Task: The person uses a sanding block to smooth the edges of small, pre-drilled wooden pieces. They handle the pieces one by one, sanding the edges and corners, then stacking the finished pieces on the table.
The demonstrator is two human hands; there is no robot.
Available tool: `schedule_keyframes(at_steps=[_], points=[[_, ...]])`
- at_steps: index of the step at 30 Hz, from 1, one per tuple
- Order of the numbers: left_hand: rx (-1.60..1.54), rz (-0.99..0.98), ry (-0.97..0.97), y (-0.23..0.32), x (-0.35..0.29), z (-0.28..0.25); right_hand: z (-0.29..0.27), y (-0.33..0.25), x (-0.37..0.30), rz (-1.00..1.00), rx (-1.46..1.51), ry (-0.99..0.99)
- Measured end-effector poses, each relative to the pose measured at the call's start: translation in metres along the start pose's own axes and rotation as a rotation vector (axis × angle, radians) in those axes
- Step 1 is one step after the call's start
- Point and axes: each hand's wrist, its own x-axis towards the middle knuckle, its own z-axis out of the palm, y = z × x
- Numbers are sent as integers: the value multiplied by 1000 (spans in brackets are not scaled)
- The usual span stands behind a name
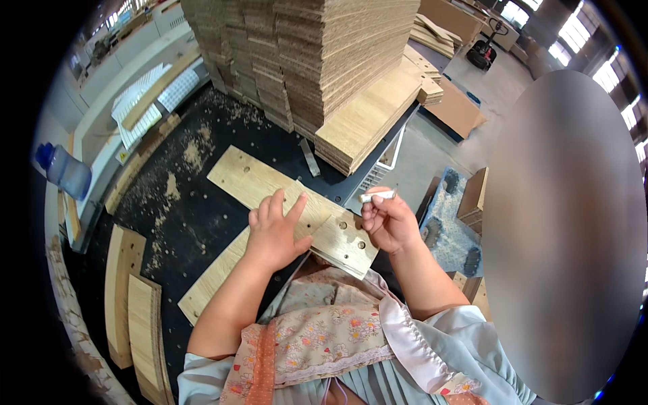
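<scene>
My left hand (275, 229) lies flat, fingers spread, on a light wooden board (251, 181) with drilled holes that rests on the dark worktable (196, 223). A smaller drilled wooden piece (345, 244) lies on top at the table's near edge, between my two hands. My right hand (388, 221) is closed around a small white stick-shaped object (378, 196), held just above the right end of that piece. A second long board (214, 275) runs diagonally under my left forearm.
Tall stacks of wooden boards (317, 61) fill the far side of the table. Sawdust is scattered over the tabletop. Two boards (135, 304) lie at the left. A blue water bottle (64, 170) sits far left. A crate of sawdust (445, 229) is on the floor at right.
</scene>
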Motion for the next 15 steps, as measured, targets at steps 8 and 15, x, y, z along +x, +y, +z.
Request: schedule_keyframes(at_steps=[8, 15], points=[[-122, 68, 290, 3, 0, -18, -4, 15, 1, 155, 307, -226], [-833, 238, 287, 8, -30, -21, 44, 55, -7, 307, 309, -413]])
